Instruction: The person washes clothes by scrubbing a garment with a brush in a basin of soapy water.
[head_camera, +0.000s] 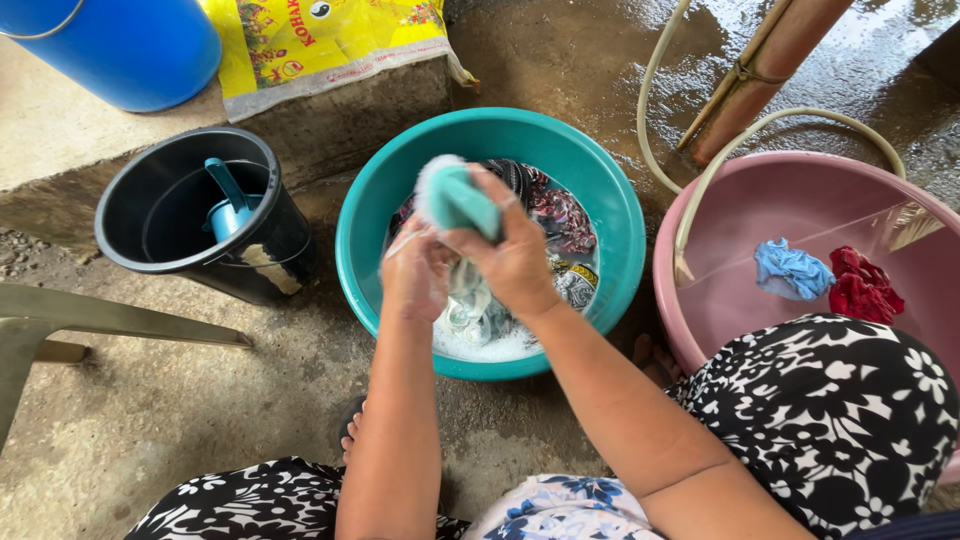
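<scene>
Two bare hands meet above a teal wash basin (370, 215) of soapy water and patterned laundry. The right hand (515, 255) has its fingers closed around a soapy teal cloth (455, 198); the left hand (415, 270) grips the same wet fabric just below. Left of the basin stands a black bucket (150, 215) holding a blue dipper (230, 205). At right, a pink basin (760, 200) contains a blue rag (792, 268) and a red one (862, 285).
</scene>
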